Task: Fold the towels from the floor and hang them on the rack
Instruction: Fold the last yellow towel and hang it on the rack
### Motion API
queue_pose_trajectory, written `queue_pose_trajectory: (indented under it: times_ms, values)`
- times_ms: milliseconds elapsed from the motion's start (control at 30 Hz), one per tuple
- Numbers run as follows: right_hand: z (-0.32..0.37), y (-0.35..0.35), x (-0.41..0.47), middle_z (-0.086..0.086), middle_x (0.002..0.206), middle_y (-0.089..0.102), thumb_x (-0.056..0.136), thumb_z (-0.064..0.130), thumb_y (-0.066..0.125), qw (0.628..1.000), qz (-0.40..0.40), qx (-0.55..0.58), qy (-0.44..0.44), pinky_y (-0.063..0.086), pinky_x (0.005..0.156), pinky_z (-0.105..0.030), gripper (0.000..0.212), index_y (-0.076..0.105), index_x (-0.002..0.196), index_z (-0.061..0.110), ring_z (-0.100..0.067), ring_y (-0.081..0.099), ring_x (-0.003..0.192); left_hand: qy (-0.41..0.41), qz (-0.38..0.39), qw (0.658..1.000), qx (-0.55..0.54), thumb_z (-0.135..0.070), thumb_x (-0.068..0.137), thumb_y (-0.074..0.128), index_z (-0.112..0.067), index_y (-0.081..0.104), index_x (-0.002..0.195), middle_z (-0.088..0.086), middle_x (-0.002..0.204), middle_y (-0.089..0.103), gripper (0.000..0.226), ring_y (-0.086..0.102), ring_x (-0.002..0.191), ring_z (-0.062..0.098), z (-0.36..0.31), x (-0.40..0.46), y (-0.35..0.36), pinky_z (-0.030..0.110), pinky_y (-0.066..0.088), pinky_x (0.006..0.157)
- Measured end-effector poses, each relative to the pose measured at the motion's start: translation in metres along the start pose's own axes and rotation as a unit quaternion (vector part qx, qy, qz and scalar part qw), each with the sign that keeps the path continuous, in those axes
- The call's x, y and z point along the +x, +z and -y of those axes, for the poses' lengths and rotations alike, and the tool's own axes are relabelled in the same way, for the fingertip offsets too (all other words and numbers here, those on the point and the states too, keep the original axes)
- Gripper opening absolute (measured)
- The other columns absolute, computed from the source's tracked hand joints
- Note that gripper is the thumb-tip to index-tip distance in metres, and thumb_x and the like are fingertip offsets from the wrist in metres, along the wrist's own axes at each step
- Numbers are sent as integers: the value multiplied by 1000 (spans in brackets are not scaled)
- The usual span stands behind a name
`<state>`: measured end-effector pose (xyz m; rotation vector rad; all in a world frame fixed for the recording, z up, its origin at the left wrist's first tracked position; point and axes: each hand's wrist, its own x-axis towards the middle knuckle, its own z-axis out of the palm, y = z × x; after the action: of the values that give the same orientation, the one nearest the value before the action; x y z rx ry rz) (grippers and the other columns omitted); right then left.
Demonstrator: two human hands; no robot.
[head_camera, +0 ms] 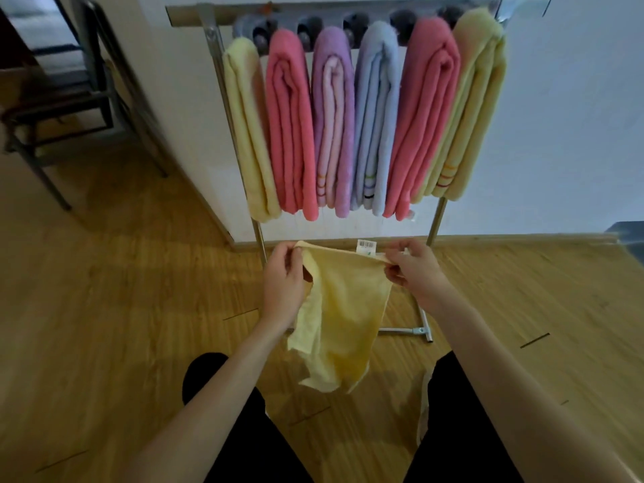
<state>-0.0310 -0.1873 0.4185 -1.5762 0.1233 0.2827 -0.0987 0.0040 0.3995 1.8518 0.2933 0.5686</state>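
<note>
A person holds a small yellow towel (343, 308) up by its top edge in front of a metal towel rack (259, 235), just below the middle of the view. The left hand (284, 278) pinches the towel's corner at about 9 o'clock from the cloth, fingers curled round the hem; the right hand (416, 270) pinches the opposite corner at about 3 o'clock. The cloth sags between them and hangs down loosely crumpled, its lower end clear of the wooden floor (104, 308). A white barcode tag (367, 246) stands up from the top edge near the right hand. At 12 o'clock, six folded towels hang side by side on the rack's top bar: a pale yellow towel (249, 134), a pink towel (291, 127), a purple towel (332, 123), a light blue towel (376, 120), a second pink towel (423, 116) and a second yellow towel (470, 109), each touching its neighbour. A dark metal chair (69, 109) stands at 10 o'clock. The person's black-trousered legs (244, 430) fill the bottom edge.
</note>
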Motion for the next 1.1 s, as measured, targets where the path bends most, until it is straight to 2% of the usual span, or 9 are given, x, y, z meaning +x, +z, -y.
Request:
queue_pose_trajectory:
  times_ms: [200, 333, 467, 600, 733, 833, 900, 1000, 1100]
  values:
    - [-24, 1, -14, -8, 68, 59, 93, 3, 53, 969, 39, -193, -147, 49, 58, -25, 5, 58, 92, 2, -16, 56, 59, 58, -32, 998, 25, -11, 97, 50, -15, 58, 93, -3, 82, 62, 10, 61, 79, 11, -14, 5, -13, 20, 48, 71]
    - [-32, 0, -21, -18, 91, 67, 88, 1, 59, 959, 98, -199, -175, 54, 69, -36, 14, 66, 100, 3, -22, 62, 73, 66, -27, 997, 26, -12, 96, 51, -17, 59, 94, 2, 86, 65, 9, 64, 82, 16, -26, 5, -17, 28, 53, 74]
    - [-38, 2, -26, -5, 101, 65, 79, 1, 68, 944, 135, -225, -201, 54, 70, -22, 34, 63, 112, 6, -15, 64, 87, 64, -52, 996, 23, -14, 96, 52, -12, 61, 99, 4, 89, 66, 10, 65, 85, 17, -36, 9, -20, 36, 57, 78]
    - [-50, 9, -31, 2, 96, 57, 90, 17, 63, 884, 30, -326, -334, 48, 68, -21, 15, 68, 102, 12, -10, 56, 79, 40, -74, 996, 18, -16, 97, 52, -11, 62, 102, 5, 93, 67, 12, 67, 87, 19, -42, 15, -23, 42, 57, 80]
    - [-64, 17, -36, -6, 96, 54, 94, 21, 55, 809, -89, -381, -439, 50, 57, -28, 21, 67, 99, 5, -16, 53, 80, 28, -79, 996, 19, -16, 96, 53, -11, 61, 101, 7, 93, 68, 11, 68, 87, 20, -47, 16, -26, 41, 58, 80]
    - [-71, 23, -39, -6, 90, 58, 97, 18, 45, 788, -72, -373, -484, 50, 54, -31, 25, 58, 114, 6, -17, 54, 75, 22, -83, 996, 9, -15, 96, 54, -11, 61, 98, 9, 90, 68, 9, 69, 83, 20, -48, 18, -27, 42, 59, 76]
    - [-75, 27, -42, -5, 89, 59, 95, 16, 42, 756, -36, -410, -510, 47, 48, -27, 27, 49, 121, 12, -17, 55, 73, 17, -84, 996, 0, -13, 96, 53, -9, 61, 97, 11, 88, 68, 9, 69, 79, 19, -51, 17, -27, 40, 60, 73]
    - [-78, 34, -45, -4, 85, 56, 88, 16, 45, 685, 20, -468, -558, 32, 43, -19, 21, 52, 109, 15, -15, 52, 70, 16, -80, 997, -3, -13, 96, 53, -8, 60, 97, 10, 88, 68, 8, 70, 77, 17, -55, 13, -24, 35, 60, 72]
    - [-80, 44, -45, -1, 79, 56, 85, 15, 48, 689, 35, -464, -556, 25, 44, -18, 16, 63, 89, 11, -14, 53, 66, 17, -68, 998, -4, -13, 97, 52, -9, 58, 97, 10, 90, 68, 7, 70, 77, 17, -56, 8, -22, 34, 60, 72]
